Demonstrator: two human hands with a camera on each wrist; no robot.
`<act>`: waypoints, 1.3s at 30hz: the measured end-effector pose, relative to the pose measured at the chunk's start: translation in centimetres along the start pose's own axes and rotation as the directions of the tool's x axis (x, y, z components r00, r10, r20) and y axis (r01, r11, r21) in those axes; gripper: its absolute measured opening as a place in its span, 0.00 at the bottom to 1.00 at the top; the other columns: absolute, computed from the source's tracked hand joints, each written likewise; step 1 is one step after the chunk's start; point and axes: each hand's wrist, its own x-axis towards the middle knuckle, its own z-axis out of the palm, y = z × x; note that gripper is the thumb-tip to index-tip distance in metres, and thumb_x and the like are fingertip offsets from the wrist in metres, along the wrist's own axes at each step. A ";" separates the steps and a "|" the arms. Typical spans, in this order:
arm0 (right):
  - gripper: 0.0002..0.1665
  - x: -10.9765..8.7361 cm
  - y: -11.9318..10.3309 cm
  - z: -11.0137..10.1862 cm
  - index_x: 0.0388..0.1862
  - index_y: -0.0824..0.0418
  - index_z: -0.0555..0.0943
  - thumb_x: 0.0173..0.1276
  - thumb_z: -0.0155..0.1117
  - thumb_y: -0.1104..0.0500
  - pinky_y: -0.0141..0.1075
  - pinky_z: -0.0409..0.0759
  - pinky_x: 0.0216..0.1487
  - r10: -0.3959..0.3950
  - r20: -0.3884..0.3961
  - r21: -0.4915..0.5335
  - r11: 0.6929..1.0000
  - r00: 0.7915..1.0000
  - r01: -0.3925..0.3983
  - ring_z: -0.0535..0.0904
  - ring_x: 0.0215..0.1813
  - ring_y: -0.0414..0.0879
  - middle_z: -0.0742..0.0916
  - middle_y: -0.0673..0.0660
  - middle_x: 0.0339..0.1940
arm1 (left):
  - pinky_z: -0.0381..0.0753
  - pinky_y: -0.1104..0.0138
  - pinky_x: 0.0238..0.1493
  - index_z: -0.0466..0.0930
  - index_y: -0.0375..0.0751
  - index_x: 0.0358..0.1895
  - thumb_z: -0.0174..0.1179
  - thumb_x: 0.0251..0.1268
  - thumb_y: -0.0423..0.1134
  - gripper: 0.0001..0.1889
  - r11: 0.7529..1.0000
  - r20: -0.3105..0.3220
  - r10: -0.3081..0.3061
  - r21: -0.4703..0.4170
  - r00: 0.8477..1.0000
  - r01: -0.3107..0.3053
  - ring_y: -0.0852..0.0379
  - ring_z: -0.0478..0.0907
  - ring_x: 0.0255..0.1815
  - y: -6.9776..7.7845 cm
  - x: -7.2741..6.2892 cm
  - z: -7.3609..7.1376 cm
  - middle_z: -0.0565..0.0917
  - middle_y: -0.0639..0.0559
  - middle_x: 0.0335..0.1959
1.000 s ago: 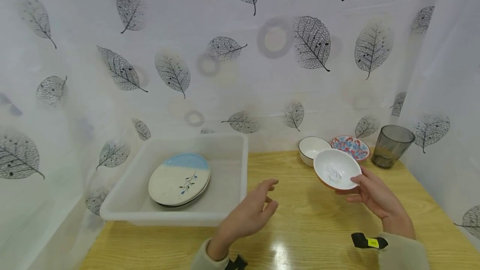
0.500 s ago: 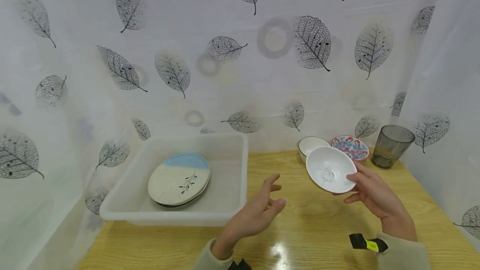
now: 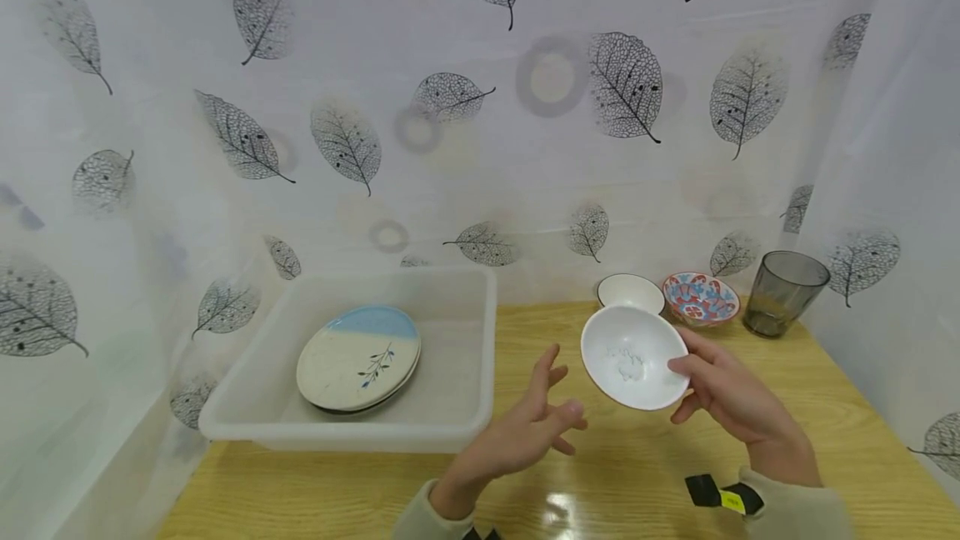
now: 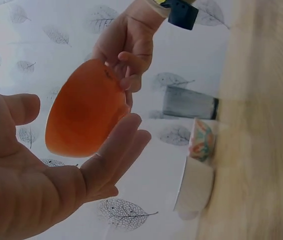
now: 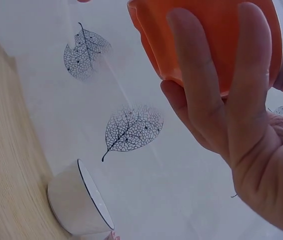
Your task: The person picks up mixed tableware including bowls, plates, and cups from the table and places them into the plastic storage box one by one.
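Observation:
My right hand (image 3: 738,402) grips the right side of a bowl (image 3: 633,357), thumb inside the rim and fingers beneath. The bowl is white inside with a small faint design, and it tilts toward me above the table. Its outside shows orange in the left wrist view, where the bowl (image 4: 84,112) hangs beyond my left palm. My left hand (image 3: 517,432) is held out to the left of the bowl, fingers spread and apart from it in the head view. From the right wrist, the right hand's fingers (image 5: 196,70) lie against the orange underside.
A white tub (image 3: 232,394) on the left holds stacked plates (image 3: 360,361). At the table's back right stand a white bowl with a dark rim (image 3: 630,292), a red-and-blue patterned bowl (image 3: 701,298) and a grey glass (image 3: 783,294). A leaf-print curtain (image 3: 450,165) hangs behind the wooden table (image 3: 300,490).
My right hand has brought the bowl left and a little nearer, uncovering the patterned bowl. My left hand has shifted slightly right, toward the held bowl, with its fingers spreading. The tub stays still.

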 end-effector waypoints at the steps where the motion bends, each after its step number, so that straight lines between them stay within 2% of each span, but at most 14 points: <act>1: 0.30 0.1 -0.1 0.2 0.68 0.40 0.70 0.79 0.41 0.68 0.41 0.86 0.29 0.004 0.010 -0.006 1.000 1.000 -0.004 0.86 0.36 0.51 0.84 0.53 0.52 | 0.82 0.63 0.50 0.23 0.60 0.79 0.50 0.77 0.53 0.45 1.000 0.000 -0.005 -0.024 1.000 0.005 0.57 0.86 0.39 0.0 0.0 0.1 0.43 0.42 0.81; 3: 0.30 0.2 -0.2 0.6 0.69 0.40 0.70 0.79 0.41 0.68 0.42 0.86 0.28 0.005 0.036 -0.011 1.000 0.999 -0.005 0.87 0.36 0.52 0.84 0.54 0.52 | 0.82 0.59 0.51 0.20 0.61 0.78 0.52 0.76 0.51 0.47 0.996 -0.002 -0.009 -0.085 1.000 0.009 0.53 0.86 0.43 0.0 0.0 0.3 0.41 0.43 0.81; 7: 0.30 0.6 -0.3 1.3 0.69 0.41 0.70 0.78 0.42 0.68 0.43 0.86 0.27 0.010 0.090 -0.015 1.000 0.996 -0.009 0.87 0.35 0.52 0.84 0.55 0.51 | 0.85 0.52 0.45 0.17 0.59 0.77 0.54 0.75 0.45 0.50 0.978 0.024 0.020 -0.210 1.000 -0.014 0.48 0.84 0.51 -0.1 0.3 0.5 0.40 0.45 0.81; 11: 0.29 0.8 -0.4 2.1 0.70 0.44 0.70 0.78 0.41 0.69 0.42 0.85 0.27 0.008 0.133 -0.011 1.000 0.991 -0.007 0.86 0.33 0.51 0.84 0.56 0.49 | 0.86 0.53 0.38 0.23 0.63 0.77 0.53 0.75 0.41 0.47 0.954 0.079 0.077 -0.294 0.994 -0.050 0.45 0.83 0.53 -0.5 0.6 0.6 0.44 0.46 0.80; 15: 0.29 1.0 -0.3 2.5 0.72 0.45 0.69 0.79 0.42 0.68 0.42 0.85 0.26 0.011 0.145 -0.021 1.000 0.989 -0.008 0.86 0.31 0.51 0.84 0.58 0.49 | 0.86 0.55 0.38 0.28 0.68 0.77 0.51 0.76 0.39 0.43 0.942 0.110 0.129 -0.326 0.986 -0.086 0.47 0.82 0.52 -0.7 0.7 0.5 0.51 0.44 0.76; 17: 0.29 1.0 -0.3 2.6 0.73 0.46 0.69 0.79 0.42 0.68 0.43 0.85 0.26 0.011 0.147 -0.026 1.000 0.989 -0.007 0.86 0.32 0.51 0.83 0.59 0.49 | 0.86 0.55 0.39 0.28 0.68 0.77 0.50 0.77 0.38 0.42 0.936 0.118 0.141 -0.339 0.983 -0.094 0.47 0.82 0.53 -0.6 0.6 0.5 0.54 0.43 0.74; 25: 0.31 1.1 -0.3 2.8 0.75 0.45 0.66 0.78 0.42 0.69 0.44 0.84 0.24 0.011 0.163 -0.028 1.000 0.987 -0.007 0.86 0.32 0.51 0.84 0.60 0.50 | 0.86 0.58 0.39 0.26 0.66 0.77 0.49 0.77 0.33 0.44 0.920 0.110 0.130 -0.383 0.985 -0.078 0.42 0.81 0.54 0.0 0.4 0.3 0.57 0.43 0.73; 29: 0.33 1.1 -0.3 2.9 0.80 0.58 0.56 0.79 0.42 0.69 0.48 0.83 0.22 0.009 0.163 -0.065 0.998 0.987 0.001 0.86 0.33 0.51 0.82 0.60 0.53 | 0.86 0.58 0.40 0.28 0.64 0.78 0.49 0.75 0.30 0.44 0.907 0.081 0.150 -0.408 0.985 -0.104 0.46 0.80 0.54 0.1 0.3 0.4 0.55 0.42 0.73; 32: 0.33 1.0 -0.5 3.2 0.79 0.70 0.48 0.79 0.43 0.68 0.51 0.82 0.21 0.024 0.152 -0.107 0.994 0.988 -0.008 0.85 0.34 0.52 0.81 0.61 0.56 | 0.86 0.57 0.39 0.31 0.62 0.79 0.50 0.74 0.29 0.44 0.900 0.060 0.176 -0.414 0.982 -0.136 0.49 0.80 0.52 0.0 0.3 0.4 0.56 0.40 0.73; 39: 0.35 0.9 -1.1 3.7 0.77 0.74 0.45 0.79 0.45 0.67 0.53 0.82 0.22 0.056 0.135 -0.165 0.986 0.989 -0.034 0.85 0.37 0.54 0.79 0.62 0.57 | 0.87 0.54 0.37 0.39 0.59 0.79 0.52 0.72 0.29 0.42 0.899 0.045 0.205 -0.404 0.978 -0.170 0.50 0.82 0.48 0.3 0.3 -0.1 0.60 0.37 0.71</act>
